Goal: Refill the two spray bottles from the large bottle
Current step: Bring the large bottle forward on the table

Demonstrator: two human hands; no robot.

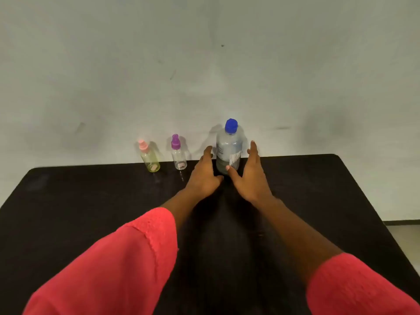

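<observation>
Both hands reach forward over a black desk (91,201), flanking an upright large bottle (228,151) that stands between them near the desk's far edge. The left hand (204,178) is spread wide, fingers straight and pointing ahead, just beside the bottle's left flank and gripping nothing. The right hand (251,178) is likewise wide, fingers straight along the bottle's right flank; its thumb (229,169) crosses in front of the bottle's lower part, though contact cannot be confirmed. The large bottle is clear, bears a printed label on the side nearer the right hand, and is closed with a blue cap (231,126). To the left of the left hand, a purple-capped spray bottle (179,156) stands upright nearby; farther left again stands a pink-capped spray bottle (150,161) with a yellow-green tint. Both small bottles keep their spray heads on, and both stand apart from either hand. Red sleeves (127,258) cover the arms short of the wrists. A pale grey wall (204,64) rises beyond the fingertips.
</observation>
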